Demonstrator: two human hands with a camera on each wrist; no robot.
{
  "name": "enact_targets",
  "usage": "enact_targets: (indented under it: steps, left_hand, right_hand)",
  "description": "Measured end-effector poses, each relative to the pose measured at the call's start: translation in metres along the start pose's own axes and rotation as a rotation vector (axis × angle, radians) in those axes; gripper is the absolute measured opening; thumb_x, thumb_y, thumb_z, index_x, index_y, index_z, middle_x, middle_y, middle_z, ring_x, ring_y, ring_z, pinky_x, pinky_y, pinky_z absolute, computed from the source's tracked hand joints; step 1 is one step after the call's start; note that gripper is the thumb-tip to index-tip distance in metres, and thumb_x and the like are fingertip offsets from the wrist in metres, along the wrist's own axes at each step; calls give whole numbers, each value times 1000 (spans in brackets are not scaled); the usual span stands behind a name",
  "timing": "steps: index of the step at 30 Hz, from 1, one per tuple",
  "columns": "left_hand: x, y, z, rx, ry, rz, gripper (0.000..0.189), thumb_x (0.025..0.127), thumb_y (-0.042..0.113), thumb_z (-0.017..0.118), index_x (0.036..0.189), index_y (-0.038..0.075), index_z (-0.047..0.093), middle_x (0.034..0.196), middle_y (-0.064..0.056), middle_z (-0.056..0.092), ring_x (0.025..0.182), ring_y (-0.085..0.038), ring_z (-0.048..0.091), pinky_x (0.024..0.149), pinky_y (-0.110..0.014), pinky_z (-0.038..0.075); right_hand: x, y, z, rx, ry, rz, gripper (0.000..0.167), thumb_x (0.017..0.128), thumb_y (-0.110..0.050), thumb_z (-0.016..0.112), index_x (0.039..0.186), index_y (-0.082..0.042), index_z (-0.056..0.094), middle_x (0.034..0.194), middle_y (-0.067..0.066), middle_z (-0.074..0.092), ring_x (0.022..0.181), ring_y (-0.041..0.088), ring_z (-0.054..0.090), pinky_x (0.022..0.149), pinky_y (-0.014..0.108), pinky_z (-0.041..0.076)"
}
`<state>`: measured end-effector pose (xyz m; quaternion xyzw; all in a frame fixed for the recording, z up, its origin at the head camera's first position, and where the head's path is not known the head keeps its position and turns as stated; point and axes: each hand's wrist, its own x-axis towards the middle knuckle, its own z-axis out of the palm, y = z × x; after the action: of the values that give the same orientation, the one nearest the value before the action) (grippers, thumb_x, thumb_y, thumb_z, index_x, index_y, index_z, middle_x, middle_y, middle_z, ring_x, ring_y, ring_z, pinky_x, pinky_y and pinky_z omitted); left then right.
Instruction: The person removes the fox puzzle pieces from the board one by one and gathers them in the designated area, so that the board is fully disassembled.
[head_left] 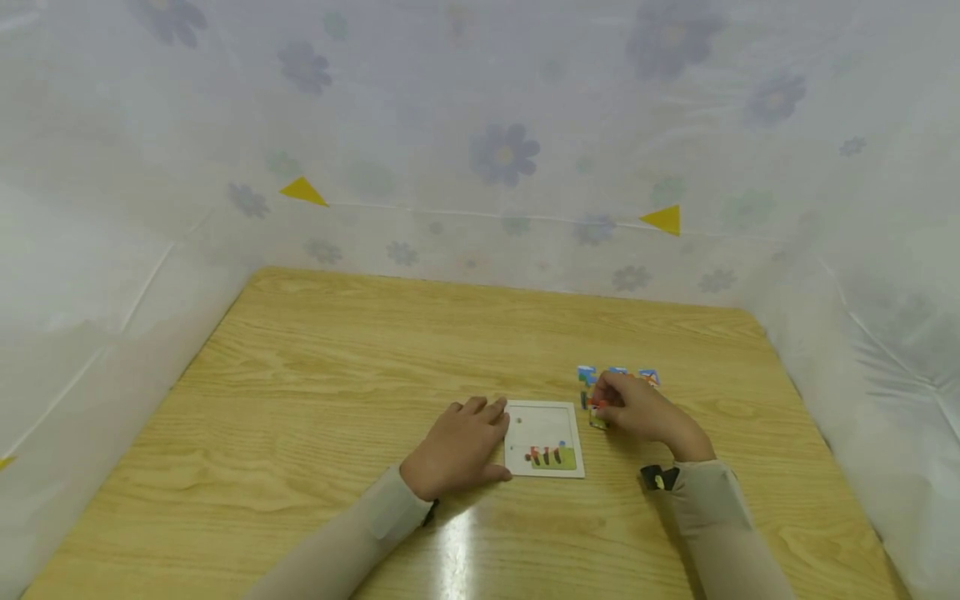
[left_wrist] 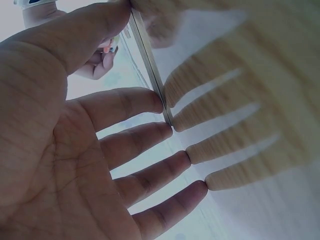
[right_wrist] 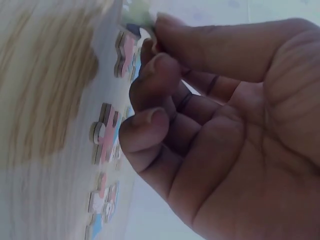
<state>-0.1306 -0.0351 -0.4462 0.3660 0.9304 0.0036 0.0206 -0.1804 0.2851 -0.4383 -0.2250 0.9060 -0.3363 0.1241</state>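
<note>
A white square puzzle frame (head_left: 542, 425) lies on the table, with joined puzzle pieces (head_left: 564, 459) in green, red and black along its lower right part. My left hand (head_left: 457, 447) rests beside it, fingers spread and straight. In the left wrist view, its thumb and fingertips meet the frame's edge (left_wrist: 150, 65) and the table. To the right of the frame, my right hand (head_left: 647, 410) pinches a greenish puzzle piece (right_wrist: 137, 14) between thumb and fingers, partly hidden by them. Several loose puzzle pieces (right_wrist: 105, 135) lie past that hand's curled fingers.
Loose blue-topped pieces (head_left: 587, 374) lie in a rough group behind the right hand, some of them covered by it. The wood-grain table (head_left: 360, 350) is bounded by pale flowered sheeting (head_left: 420, 150) at the back and sides. A dark wrist strap (head_left: 660, 477) sits by the right sleeve.
</note>
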Motion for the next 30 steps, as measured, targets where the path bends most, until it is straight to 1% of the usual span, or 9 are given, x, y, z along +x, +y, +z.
enact_targets:
  steps: [3, 6, 10, 13, 20, 24, 27, 30]
  left_hand:
    - [0, 0, 0, 3, 3, 0, 77, 90, 63, 71, 143, 9, 62, 156, -8, 49, 137, -31, 50, 105, -47, 48]
    - [0, 0, -1, 9, 9, 1, 77, 89, 63, 71, 143, 9, 62, 156, -8, 49, 137, -30, 50, 104, -47, 48]
    - [0, 0, 0, 9, 7, 2, 77, 89, 64, 71, 143, 9, 62, 156, -8, 49, 137, -30, 50, 104, -47, 49]
    - [0, 0, 0, 9, 3, 5, 77, 89, 64, 71, 143, 10, 62, 156, -8, 49, 137, -30, 50, 104, -47, 48]
    - [0, -1, 2, 16, 12, 9, 77, 89, 65, 70, 143, 10, 62, 156, -7, 49, 136, -30, 51, 104, -46, 49]
    - [1, -1, 4, 19, 19, 10, 77, 89, 65, 71, 143, 10, 62, 156, -8, 49, 136, -30, 51, 103, -46, 49]
    - [1, -1, 4, 22, 27, 12, 77, 89, 65, 71, 142, 10, 63, 155, -8, 50, 135, -30, 52, 102, -46, 50]
    - [0, -1, 4, 24, 28, 13, 77, 89, 65, 71, 142, 10, 63, 155, -8, 50, 135, -29, 52, 102, -46, 50]
  right_hand:
    - [0, -1, 0, -31, 3, 39, 12, 97, 0, 69, 97, -5, 58, 86, 2, 58, 75, 18, 51, 66, 31, 44]
    - [0, -3, 2, -60, 6, 55, 15, 96, 0, 70, 94, -7, 57, 84, 1, 57, 73, 17, 51, 65, 32, 44]
    - [0, -6, 4, -89, 3, 58, 16, 95, 0, 72, 93, -9, 59, 83, 0, 58, 73, 16, 52, 66, 33, 45]
    - [0, -8, 5, -107, -5, 49, 15, 94, 0, 73, 95, -8, 60, 84, -1, 58, 73, 16, 51, 66, 34, 45]
    - [0, -11, 6, -120, -32, 57, 19, 91, 0, 76, 100, -6, 61, 81, -1, 57, 70, 15, 51, 64, 32, 45]
    - [-1, -14, 5, -119, -42, 55, 22, 88, -1, 79, 98, -5, 60, 81, -1, 57, 71, 15, 51, 63, 31, 45]
    - [-1, -15, 5, -96, -54, 57, 24, 87, -1, 81, 96, -5, 59, 82, 0, 57, 72, 16, 51, 64, 31, 45]
    - [-2, -16, 5, -75, -70, 63, 25, 87, 0, 80, 97, -4, 58, 84, 2, 57, 75, 17, 51, 66, 32, 46]
